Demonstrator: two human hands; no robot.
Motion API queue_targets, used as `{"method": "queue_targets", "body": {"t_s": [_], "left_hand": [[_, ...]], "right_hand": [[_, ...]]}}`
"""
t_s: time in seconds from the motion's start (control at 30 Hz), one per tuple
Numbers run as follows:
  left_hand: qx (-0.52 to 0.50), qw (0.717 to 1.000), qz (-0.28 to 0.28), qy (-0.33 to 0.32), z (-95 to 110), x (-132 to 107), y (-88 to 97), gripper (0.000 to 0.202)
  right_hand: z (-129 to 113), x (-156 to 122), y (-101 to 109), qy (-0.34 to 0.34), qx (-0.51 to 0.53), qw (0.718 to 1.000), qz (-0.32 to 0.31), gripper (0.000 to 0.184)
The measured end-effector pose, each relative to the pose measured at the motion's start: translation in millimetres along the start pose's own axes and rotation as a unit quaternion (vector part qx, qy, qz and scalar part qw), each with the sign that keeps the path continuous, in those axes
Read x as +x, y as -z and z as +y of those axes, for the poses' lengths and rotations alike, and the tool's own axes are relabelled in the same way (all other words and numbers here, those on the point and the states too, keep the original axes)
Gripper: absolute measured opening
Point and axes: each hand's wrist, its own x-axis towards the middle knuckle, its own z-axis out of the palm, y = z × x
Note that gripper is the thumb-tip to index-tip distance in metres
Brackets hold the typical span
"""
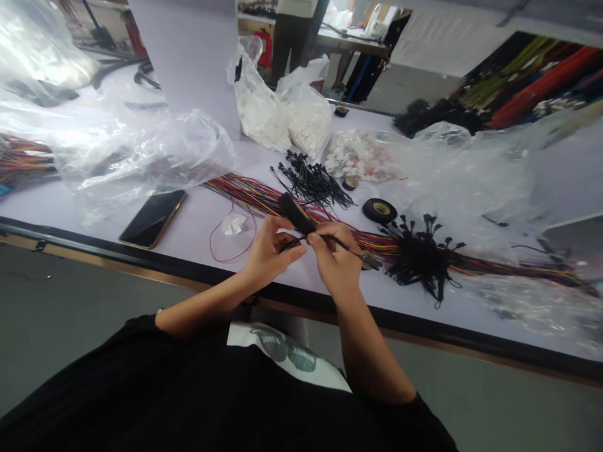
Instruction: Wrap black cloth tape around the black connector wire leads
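Observation:
My left hand [269,252] has its fingers curled round one end of a thin black cable [346,247]. My right hand [338,258] pinches the same cable between thumb and fingers, and its far end sticks out to the right. A roll of black tape [298,215] stands on edge between my hands, against the fingertips; which hand bears its weight I cannot tell. Behind and below the hands runs a long bundle of coloured wires [245,196]. To the right of my right hand lies a heap of black cables with connectors [424,251].
A phone [153,218] and a loose red wire [210,242] lie to the left. Further back are more black cables [313,179], another tape roll [379,211] and bags of white parts [308,122]. Clear plastic sheeting [461,169] spreads across the right. The table's dark edge [198,274] runs in front.

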Motion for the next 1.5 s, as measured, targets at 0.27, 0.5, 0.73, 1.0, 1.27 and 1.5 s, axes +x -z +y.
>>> {"method": "queue_targets", "body": {"t_s": [0.27, 0.5, 0.73, 1.0, 1.27, 1.5], "left_hand": [[-0.117, 0.965, -0.215, 0.092, 12.9, 13.0, 16.8, 0.047], [0.118, 0.945, -0.29, -0.098, 17.8, -0.9, 28.5, 0.084], [0.144, 0.977, -0.15, -0.053, 9.5, 11.1, 14.8, 0.026], [0.209, 0.971, -0.037, -0.106, 6.6, 9.9, 1.0, 0.013], [-0.162, 0.956, -0.149, 0.196, 0.4, 20.4, 15.4, 0.053], [-0.25, 0.882, -0.27, 0.294, -4.1, 32.9, 33.9, 0.054]], "right_hand": [[3.6, 0.3, -2.9, -0.054, 0.142, 0.988, -0.025, 0.02], [10.6, 13.0, 6.2, -0.17, 0.208, 0.963, -0.015, 0.027], [-4.3, 8.6, 16.6, -0.047, 0.046, 0.998, -0.022, 0.018], [-1.5, -0.2, 4.0, -0.083, 0.078, 0.989, -0.091, 0.013], [4.7, 1.5, 3.7, 0.022, 0.028, 0.998, -0.043, 0.016], [5.0, 1.7, 4.6, -0.046, 0.102, 0.993, -0.032, 0.018]]}}
